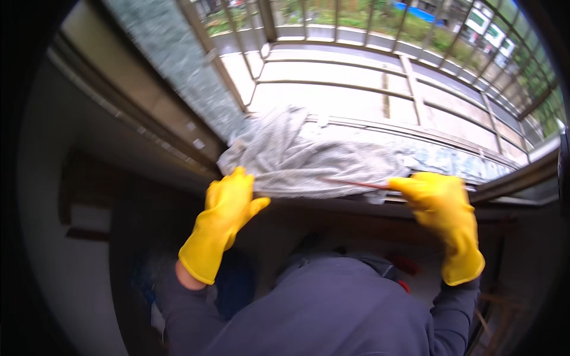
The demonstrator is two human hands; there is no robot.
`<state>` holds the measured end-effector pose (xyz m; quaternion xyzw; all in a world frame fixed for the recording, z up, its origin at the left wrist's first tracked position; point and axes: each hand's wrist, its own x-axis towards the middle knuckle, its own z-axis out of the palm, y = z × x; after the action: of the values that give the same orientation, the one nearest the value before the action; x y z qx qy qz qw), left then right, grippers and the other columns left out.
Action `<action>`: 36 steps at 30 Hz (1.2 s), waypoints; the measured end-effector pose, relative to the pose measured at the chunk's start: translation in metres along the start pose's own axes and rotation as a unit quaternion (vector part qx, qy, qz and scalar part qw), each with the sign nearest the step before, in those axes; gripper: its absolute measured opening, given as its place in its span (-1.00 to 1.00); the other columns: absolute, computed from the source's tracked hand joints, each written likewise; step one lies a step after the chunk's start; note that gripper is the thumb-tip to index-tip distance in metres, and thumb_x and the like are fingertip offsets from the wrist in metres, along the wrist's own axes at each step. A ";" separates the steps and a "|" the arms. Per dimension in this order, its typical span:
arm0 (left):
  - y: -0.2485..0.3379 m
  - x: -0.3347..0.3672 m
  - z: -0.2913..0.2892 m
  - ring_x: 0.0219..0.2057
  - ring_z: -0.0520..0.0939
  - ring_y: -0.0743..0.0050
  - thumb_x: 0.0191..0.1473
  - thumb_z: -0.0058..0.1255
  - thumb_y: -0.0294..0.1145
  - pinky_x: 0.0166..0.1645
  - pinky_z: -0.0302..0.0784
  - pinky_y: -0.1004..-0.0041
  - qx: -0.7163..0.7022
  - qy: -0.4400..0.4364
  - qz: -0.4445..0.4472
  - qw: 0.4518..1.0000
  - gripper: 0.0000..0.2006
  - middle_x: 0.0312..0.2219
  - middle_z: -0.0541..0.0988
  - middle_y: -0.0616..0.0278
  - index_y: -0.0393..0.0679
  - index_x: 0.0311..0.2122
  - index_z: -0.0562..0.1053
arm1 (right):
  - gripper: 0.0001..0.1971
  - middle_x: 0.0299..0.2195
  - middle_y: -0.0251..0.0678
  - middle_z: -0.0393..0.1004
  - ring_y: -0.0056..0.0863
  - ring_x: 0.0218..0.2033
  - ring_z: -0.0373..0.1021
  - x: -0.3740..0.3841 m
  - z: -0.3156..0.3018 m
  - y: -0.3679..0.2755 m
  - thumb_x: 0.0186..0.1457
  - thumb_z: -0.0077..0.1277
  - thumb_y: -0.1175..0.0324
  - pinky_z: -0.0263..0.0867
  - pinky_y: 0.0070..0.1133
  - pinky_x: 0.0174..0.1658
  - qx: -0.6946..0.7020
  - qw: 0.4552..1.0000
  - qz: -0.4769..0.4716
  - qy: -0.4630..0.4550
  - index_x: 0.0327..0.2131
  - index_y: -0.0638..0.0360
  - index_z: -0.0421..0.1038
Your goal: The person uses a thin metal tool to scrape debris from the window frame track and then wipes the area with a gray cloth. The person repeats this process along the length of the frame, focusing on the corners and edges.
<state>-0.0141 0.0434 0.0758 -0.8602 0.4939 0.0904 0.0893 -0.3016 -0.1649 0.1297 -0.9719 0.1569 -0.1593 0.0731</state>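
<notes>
A crumpled grey cloth [320, 160] lies along the window sill, bunched up toward the left corner. My left hand [224, 219], in a yellow rubber glove, is at the cloth's near left edge, fingers stretched forward and thumb apart. It looks open; whether the fingertips press the cloth I cannot tell. Another yellow rubber glove covers my right hand [442, 216], at the right end of the cloth. Its fingers are closed on a thin reddish-brown stick [359, 184], which points left across the cloth's near part. The stick's other end is hidden in the glove.
Beyond the sill stands a metal window grille [409, 89] with plants and a road behind it. A window frame [136, 89] rises at the left, and another frame piece [522, 178] runs along the right. Below the sill is a dark, shaded area.
</notes>
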 end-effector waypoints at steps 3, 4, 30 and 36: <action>-0.006 -0.001 0.013 -0.16 0.59 -0.03 -0.09 0.31 -0.08 -0.11 0.52 0.19 -0.061 0.058 0.047 0.995 -0.51 -0.13 0.52 0.03 -0.20 -0.12 0.52 | -0.62 -0.31 -0.20 0.54 -0.16 -0.30 0.51 0.007 0.014 0.000 -0.06 0.02 0.49 0.40 -0.30 -0.29 0.003 0.976 0.015 -0.215 -0.09 0.02 0.48; -0.012 -0.001 0.022 -0.17 0.59 -0.06 -0.11 0.34 -0.14 -0.11 0.53 0.20 -0.107 0.076 0.069 0.989 -0.53 -0.14 0.52 0.02 -0.21 -0.14 0.52 | -0.59 -0.28 -0.19 0.54 -0.14 -0.28 0.51 0.009 0.017 -0.002 -0.04 0.00 0.47 0.40 -0.30 -0.28 0.002 0.975 0.016 -0.220 -0.04 0.00 0.47; 0.119 0.145 -0.008 -0.39 0.60 0.49 0.25 0.03 -0.26 -0.29 0.53 0.46 -0.883 -0.088 0.117 0.446 -0.81 -0.39 0.59 0.30 -0.16 -0.23 0.53 | -0.81 -0.38 -0.24 0.61 -0.46 -0.43 0.52 -0.052 0.013 0.070 0.12 0.14 0.40 0.36 -0.57 -0.34 0.393 0.864 0.316 0.005 -0.16 0.07 0.59; 0.075 0.150 -0.126 -0.13 0.66 0.21 0.27 -0.02 -0.30 -0.06 0.62 0.25 -0.796 0.052 0.369 0.476 -0.76 -0.19 0.63 0.11 -0.24 -0.10 0.52 | -0.80 -0.35 -0.15 0.60 -0.21 -0.30 0.54 -0.055 0.008 0.069 0.15 0.10 0.30 0.41 -0.50 -0.22 0.123 0.926 0.355 -0.019 -0.15 -0.04 0.59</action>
<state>0.0042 -0.1497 0.1561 -0.3034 0.4852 0.4243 -0.7018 -0.3677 -0.2112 0.0932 -0.8389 0.4693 -0.1221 0.2472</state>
